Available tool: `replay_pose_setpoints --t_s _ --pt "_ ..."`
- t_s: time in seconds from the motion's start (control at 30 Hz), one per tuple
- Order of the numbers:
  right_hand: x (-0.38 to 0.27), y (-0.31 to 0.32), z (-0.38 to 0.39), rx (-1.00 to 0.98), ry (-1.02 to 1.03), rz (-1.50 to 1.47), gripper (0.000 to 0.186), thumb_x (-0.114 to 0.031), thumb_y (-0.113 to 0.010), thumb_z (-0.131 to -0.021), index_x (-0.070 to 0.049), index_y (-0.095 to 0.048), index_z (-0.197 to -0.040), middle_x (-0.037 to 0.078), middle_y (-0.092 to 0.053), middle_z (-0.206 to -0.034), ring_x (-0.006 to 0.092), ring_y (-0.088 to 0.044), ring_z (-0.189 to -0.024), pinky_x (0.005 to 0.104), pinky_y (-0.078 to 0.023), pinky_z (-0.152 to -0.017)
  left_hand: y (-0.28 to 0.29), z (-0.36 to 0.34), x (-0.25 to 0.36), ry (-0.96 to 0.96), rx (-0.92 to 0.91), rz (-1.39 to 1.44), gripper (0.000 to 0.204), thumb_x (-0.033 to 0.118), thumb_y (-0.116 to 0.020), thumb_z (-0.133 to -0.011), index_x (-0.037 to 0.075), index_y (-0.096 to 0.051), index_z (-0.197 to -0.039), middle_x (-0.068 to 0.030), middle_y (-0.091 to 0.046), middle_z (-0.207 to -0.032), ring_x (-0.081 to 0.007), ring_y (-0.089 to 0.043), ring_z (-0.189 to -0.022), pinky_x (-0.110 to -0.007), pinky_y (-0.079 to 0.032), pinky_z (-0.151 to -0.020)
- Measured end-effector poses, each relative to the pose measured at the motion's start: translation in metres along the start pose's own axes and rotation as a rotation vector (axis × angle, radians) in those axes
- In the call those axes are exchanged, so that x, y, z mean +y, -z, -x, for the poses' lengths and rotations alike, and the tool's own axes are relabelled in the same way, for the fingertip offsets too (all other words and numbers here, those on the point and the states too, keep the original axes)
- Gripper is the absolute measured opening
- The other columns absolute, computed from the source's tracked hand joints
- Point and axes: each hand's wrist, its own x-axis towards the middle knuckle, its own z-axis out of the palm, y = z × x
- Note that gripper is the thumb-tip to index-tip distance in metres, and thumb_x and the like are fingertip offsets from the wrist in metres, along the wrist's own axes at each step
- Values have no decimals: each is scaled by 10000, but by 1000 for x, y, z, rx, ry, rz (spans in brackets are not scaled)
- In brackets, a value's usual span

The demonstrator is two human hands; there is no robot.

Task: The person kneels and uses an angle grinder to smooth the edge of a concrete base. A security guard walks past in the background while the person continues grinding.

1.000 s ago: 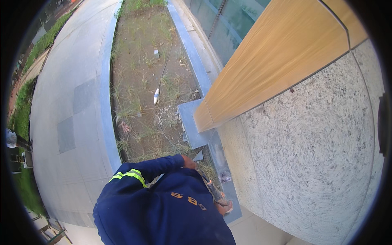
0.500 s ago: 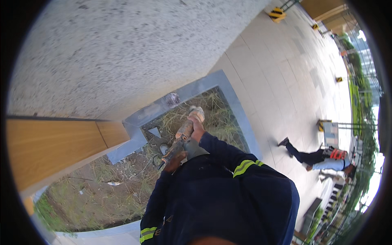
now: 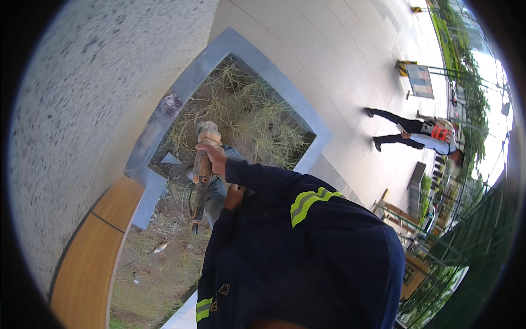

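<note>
My right hand (image 3: 212, 158) is closed around the body of a dusty orange and black angle grinder (image 3: 201, 178). Its pale, dust-caked head points away from me, and its dark rear end hangs toward my left side with a cord (image 3: 190, 200) looping beside it. My left hand (image 3: 234, 196) is close to my waist, apart from the tool. Its fingers look curled, and whatever they hold is hidden. Under the grinder are my greyish-blue trouser legs (image 3: 215, 200) and the dry grass (image 3: 241, 104) of a planter bed.
A grey planter border (image 3: 274, 79) surrounds the bed, with a clear crumpled piece (image 3: 170, 104) on it. Broken grey slabs (image 3: 144, 208) lie by a wood-coloured ledge (image 3: 90, 263). The speckled wall (image 3: 109, 82) rises at left. A person in an orange-striped vest (image 3: 438, 131) walks on the paving, near a sign board (image 3: 421, 81).
My left hand has come off the grinder's rear end and moved to my waist. The right hand keeps its hold. My view has turned, and the passer-by has walked on.
</note>
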Motion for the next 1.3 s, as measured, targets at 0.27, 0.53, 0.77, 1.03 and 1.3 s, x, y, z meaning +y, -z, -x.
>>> replay_pose_setpoints --t_s 0.27,0.53,0.77,1.03,1.3 --pt "-14 -21 20 113 73 -122 357 -207 -827 -770 -47 -664 -1044 93 -661 -955 263 -676 -888 483 -529 -774 22 79 75 17 -363 212 319 296 -657 -1013 17 -592 -874 -59 -474 -748 -108 -467 -754 -320 -422 -707" --pt "-6 -19 -75 123 92 -210 302 -179 -809 -767 -53 -663 -1000 92 -657 -938 263 -667 -856 475 -543 -765 45 98 -23 53 273 -372 211 217 -689 -960 24 -656 -1039 -154 -662 -965 -357 -646 -966 -471 -475 -913" --pt "5 -8 -129 86 44 -216 456 -238 -833 -816 -69 -596 -1167 89 -619 -1027 266 -656 -941 519 -555 -837 78 138 -84 330 373 -615 289 223 -714 -921 34 -631 -1123 -219 -608 -1169 -451 -565 -1077 -542 -450 -940" --pt "13 -8 -126 105 -37 -193 415 -226 -833 -821 -91 -624 -1154 60 -625 -989 246 -653 -923 493 -562 -838 54 172 -132 64 414 -432 196 154 -620 -989 60 -687 -1148 -173 -694 -940 -378 -690 -860 -502 -551 -702" --pt "12 8 -138 -49 64 -21 365 -234 -795 -851 -94 -634 -1146 54 -643 -1003 235 -666 -917 453 -565 -816 27 198 -38 307 336 -274 396 390 -554 -1058 67 -645 -847 -245 -688 -778 -480 -673 -733 -585 -497 -647"
